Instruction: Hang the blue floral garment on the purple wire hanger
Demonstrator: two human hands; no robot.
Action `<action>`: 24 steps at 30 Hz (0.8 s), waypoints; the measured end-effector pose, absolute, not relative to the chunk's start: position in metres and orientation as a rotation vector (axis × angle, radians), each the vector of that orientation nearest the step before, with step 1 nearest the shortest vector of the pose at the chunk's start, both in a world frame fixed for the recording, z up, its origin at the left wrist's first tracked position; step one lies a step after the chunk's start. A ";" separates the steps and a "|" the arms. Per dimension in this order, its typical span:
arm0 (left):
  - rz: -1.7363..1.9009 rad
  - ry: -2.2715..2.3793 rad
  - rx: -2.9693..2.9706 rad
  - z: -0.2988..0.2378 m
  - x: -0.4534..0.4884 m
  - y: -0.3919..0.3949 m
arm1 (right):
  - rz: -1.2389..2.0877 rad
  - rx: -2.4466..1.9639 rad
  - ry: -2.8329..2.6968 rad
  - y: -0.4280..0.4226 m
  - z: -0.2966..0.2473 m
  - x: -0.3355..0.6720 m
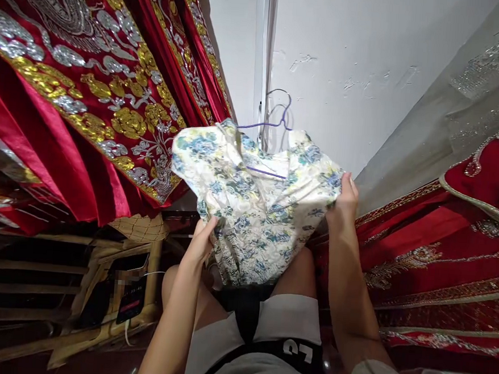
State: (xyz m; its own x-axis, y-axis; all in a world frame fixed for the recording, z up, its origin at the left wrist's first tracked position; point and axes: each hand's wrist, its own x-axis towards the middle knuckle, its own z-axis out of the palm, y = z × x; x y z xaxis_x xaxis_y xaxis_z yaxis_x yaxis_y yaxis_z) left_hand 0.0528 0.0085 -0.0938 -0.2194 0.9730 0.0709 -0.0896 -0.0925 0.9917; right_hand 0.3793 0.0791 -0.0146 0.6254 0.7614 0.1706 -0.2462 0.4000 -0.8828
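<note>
A white garment with blue and yellow flowers [247,221] hangs spread out in front of me on a purple wire hanger [282,122], whose hook points up. My left hand [203,238] is closed on the garment's left side, thumb on top, below the shoulder. At the right sleeve edge, my right hand [347,194] pinches the cloth. The neckline gapes in the middle, with the hanger's lower bar showing through it. The garment's bottom hangs down between my knees.
Red cloth embroidered in gold and silver [128,121] hangs at the left. More red beaded garments [433,251] hang at the right, below a sheer sequined fabric [492,67]. A lit phone with a cable [131,301] lies on a bamboo rack [153,271]. A white wall [348,57] stands ahead.
</note>
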 end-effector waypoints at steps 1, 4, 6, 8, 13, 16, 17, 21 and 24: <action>1.526 1.293 1.033 -0.093 0.053 0.011 | 0.702 -0.979 -0.640 0.082 -0.014 0.374; 1.729 1.370 0.939 -0.085 0.053 0.018 | 0.721 -1.004 -0.708 0.081 -0.020 0.365; 1.857 1.382 0.924 -0.078 0.051 0.022 | 0.742 -0.996 -0.741 0.073 -0.024 0.366; 1.934 1.380 0.944 -0.071 0.046 0.024 | 0.772 -0.971 -0.770 0.064 -0.028 0.371; 2.028 1.330 1.142 -0.049 0.031 0.037 | 0.773 -1.010 -0.824 0.055 -0.030 0.380; 2.085 1.366 1.284 -0.029 0.020 0.052 | 0.665 -1.095 -0.893 0.060 -0.033 0.382; 2.053 1.388 1.356 -0.023 0.017 0.058 | 0.627 -1.125 -0.933 0.061 -0.035 0.381; 1.915 1.438 1.530 -0.010 0.012 0.073 | 0.394 -1.268 -0.957 0.058 -0.049 0.369; 1.916 1.499 1.580 -0.009 0.017 0.072 | 0.236 -1.334 -0.921 0.048 -0.071 0.345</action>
State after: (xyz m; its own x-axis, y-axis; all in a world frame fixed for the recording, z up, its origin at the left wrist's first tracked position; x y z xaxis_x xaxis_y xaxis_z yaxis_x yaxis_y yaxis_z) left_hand 0.0169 0.0720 -0.0092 -0.3864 0.7126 0.5856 0.3972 -0.4445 0.8029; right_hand 0.3452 0.0478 -0.0709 0.6408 0.6322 0.4356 0.3449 0.2699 -0.8990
